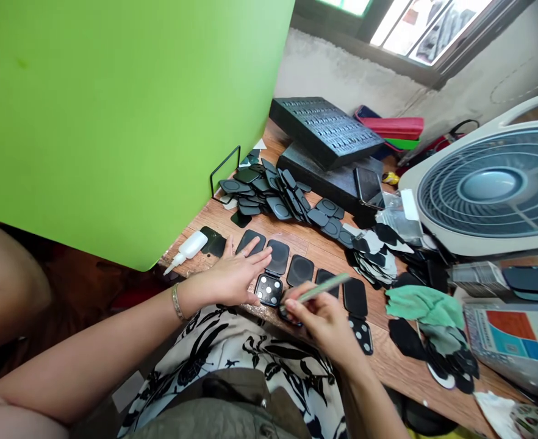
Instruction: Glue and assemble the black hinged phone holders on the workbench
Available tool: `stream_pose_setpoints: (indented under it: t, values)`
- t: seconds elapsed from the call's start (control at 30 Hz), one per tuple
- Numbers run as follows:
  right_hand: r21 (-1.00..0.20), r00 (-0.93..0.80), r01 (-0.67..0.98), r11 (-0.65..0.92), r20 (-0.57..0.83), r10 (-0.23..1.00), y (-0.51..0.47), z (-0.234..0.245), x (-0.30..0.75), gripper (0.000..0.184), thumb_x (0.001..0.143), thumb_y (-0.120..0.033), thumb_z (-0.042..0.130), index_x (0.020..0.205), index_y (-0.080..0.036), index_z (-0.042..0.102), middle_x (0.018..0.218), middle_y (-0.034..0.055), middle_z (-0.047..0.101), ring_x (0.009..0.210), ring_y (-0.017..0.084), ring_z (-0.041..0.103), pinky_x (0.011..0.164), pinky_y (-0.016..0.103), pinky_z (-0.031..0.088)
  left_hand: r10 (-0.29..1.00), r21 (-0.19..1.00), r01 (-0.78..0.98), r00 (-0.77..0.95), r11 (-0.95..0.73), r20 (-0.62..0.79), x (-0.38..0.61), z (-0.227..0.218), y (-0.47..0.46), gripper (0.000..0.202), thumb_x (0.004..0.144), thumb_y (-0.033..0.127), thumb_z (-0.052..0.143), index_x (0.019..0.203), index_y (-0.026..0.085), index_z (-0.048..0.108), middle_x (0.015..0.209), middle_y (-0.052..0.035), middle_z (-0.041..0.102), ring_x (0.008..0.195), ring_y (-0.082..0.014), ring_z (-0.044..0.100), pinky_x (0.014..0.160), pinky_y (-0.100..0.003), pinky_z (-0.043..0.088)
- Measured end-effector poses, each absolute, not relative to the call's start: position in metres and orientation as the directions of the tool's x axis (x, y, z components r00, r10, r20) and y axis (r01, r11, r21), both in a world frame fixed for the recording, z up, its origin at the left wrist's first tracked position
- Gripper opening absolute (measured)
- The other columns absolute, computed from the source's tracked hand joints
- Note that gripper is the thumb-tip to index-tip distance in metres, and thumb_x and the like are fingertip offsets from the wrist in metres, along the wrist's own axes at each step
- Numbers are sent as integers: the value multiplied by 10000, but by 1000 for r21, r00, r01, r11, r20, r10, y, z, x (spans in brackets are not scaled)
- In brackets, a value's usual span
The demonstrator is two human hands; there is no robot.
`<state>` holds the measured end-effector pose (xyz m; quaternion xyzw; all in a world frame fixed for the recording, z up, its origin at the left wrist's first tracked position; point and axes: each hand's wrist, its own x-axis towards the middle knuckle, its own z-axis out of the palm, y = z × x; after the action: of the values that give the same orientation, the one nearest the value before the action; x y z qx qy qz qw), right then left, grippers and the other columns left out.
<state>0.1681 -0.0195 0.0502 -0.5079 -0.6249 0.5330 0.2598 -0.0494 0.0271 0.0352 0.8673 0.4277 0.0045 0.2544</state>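
Panel in bright green [113,122] fills the left side, its lower corner close to the table's left end, leaving little room there. White bottle [193,245] lies on its side at that end, nozzle pointing toward the front edge. Left hand [236,277] is spread flat with its fingers parted, gripping nothing, fingertips over the row of dark pads [301,270] and thumb beside a dotted square [269,289], which sits near the front edge. Behind the row, a narrow strip of bare wood separates it from a heaped pile of dark pads [280,195]. Right hand [321,317] pinches a pale green stick [324,286] between thumb and fingers, above a dark piece mostly hidden by the hand, also near the front edge. Just right of that hand, a second dotted square [360,335] joins the row's last pad. Beyond it, open wooden tabletop [381,341] runs to the green cloth [427,306] and black cutouts [406,338]. Farther right, a fan [491,183] and a packed bag [518,341] crowd the space.
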Motion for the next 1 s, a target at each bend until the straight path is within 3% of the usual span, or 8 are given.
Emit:
stream_pose_setpoints:
  t: [0.1, 0.27, 0.37, 0.47, 0.6, 0.67, 0.77, 1.0]
  values:
    - [-962, -298, 264, -69, -149, 943, -20, 53, 162, 134, 851, -324, 609, 845, -193, 585, 814, 35, 620, 666, 145, 562, 600, 256, 462, 747, 440, 738, 635, -512, -196, -50, 33, 27, 882, 734, 438, 680, 1461, 232, 225, 1566, -85, 123, 1436, -343, -39, 1030, -724, -53]
    - [-842, -385, 471, 261, 70, 920, -18, 28, 128, 77, 859, -213, 572, 789, -194, 601, 822, 50, 637, 780, 175, 593, 738, 290, 464, 727, 431, 719, 662, -545, -184, -52, 28, 28, 841, 768, 439, 624, 1465, 213, 211, 1568, -95, 116, 1435, -346, -42, 1023, -730, -48]
    - [-761, -414, 555, 336, 98, 905, -15, 19, 118, 98, 878, -179, 518, 819, -194, 595, 863, 59, 626, 804, 178, 585, 752, 296, 454, 713, 428, 703, 680, -568, -171, -53, 28, 28, 867, 760, 444, 628, 1470, 204, 194, 1568, -104, 113, 1433, -351, -55, 1022, -730, -48]
    - [-801, -461, 543, 250, -36, 887, -12, 25, 123, 101, 865, -199, 537, 788, -191, 601, 799, 40, 612, 757, 175, 580, 706, 289, 462, 716, 413, 706, 679, -575, -164, -54, 29, 29, 907, 735, 470, 654, 1469, 198, 196, 1566, -114, 119, 1431, -361, -55, 1008, -739, -61]
    - [-953, -476, 279, -121, -247, 844, -11, 48, 155, 140, 837, -324, 613, 810, -187, 608, 733, 13, 593, 631, 140, 556, 581, 254, 475, 708, 417, 707, 681, -572, -184, -53, 29, 29, 973, 696, 557, 677, 1468, 200, 204, 1559, -140, 138, 1428, -376, -39, 1030, -711, -63]
    - [-983, -276, 144, -113, -149, 949, -13, 61, 180, 138, 824, -328, 637, 816, -194, 607, 852, 41, 605, 661, 133, 551, 590, 255, 483, 701, 435, 686, 696, -583, -157, -53, 31, 27, 994, 698, 602, 661, 1474, 203, 185, 1559, -144, 138, 1429, -362, -64, 1049, -684, -67]
    - [-988, -81, 151, -43, -56, 995, -17, 79, 213, 108, 830, -320, 634, 848, -213, 630, 975, 76, 596, 711, 147, 560, 621, 273, 498, 737, 444, 681, 673, -583, -62, -62, 42, 26, 1033, 702, 600, 670, 1485, 204, 125, 1564, -142, 106, 1432, -326, -95, 1080, -641, -66]
    - [-958, -187, 284, -31, -88, 978, -14, 73, 167, 172, 855, -338, 607, 979, -218, 614, 934, 64, 651, 747, 176, 623, 662, 289, 521, 788, 374, 750, 611, -546, -75, -107, 55, 30, 712, 788, 396, 673, 1405, 238, 355, 1524, -63, 296, 1449, -241, 51, 1134, -548, -47]
